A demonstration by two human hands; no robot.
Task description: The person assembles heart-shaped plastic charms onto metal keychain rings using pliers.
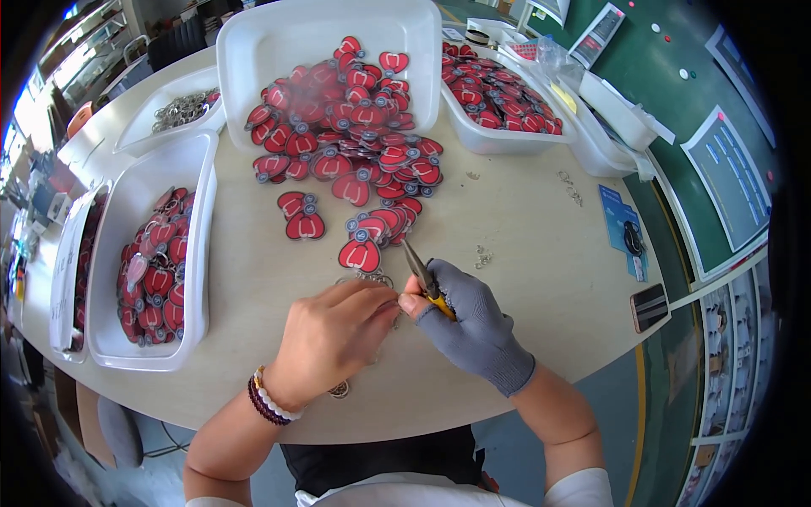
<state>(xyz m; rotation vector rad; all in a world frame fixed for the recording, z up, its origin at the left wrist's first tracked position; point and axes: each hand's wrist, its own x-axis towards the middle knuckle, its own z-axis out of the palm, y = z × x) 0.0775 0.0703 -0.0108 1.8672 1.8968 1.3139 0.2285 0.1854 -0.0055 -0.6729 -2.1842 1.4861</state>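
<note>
My left hand point(334, 334), bare with bead bracelets at the wrist, is closed in a pinch; whatever its fingertips hold is hidden or too small to name. Close beside it, my right hand point(473, 325) in a grey fingerless glove grips pointed-nose pliers point(417, 266) with a yellow handle, jaws pointing away from me. The fingertips of both hands nearly meet. Metal rings point(376, 278) lie partly under my left hand. Just beyond them is a red heart-shaped charm point(360, 255) with a small grey round tab, at the near end of a trail of similar charms.
A tipped white tub point(329, 21) spills red charms point(363, 156) onto the table. White bins of charms stand left point(198, 253) and back right point(515, 145); another bin point(139, 135) holds metal rings. Tiny metal rings point(483, 257), a phone point(649, 308) and a black cable point(632, 238) lie rightward.
</note>
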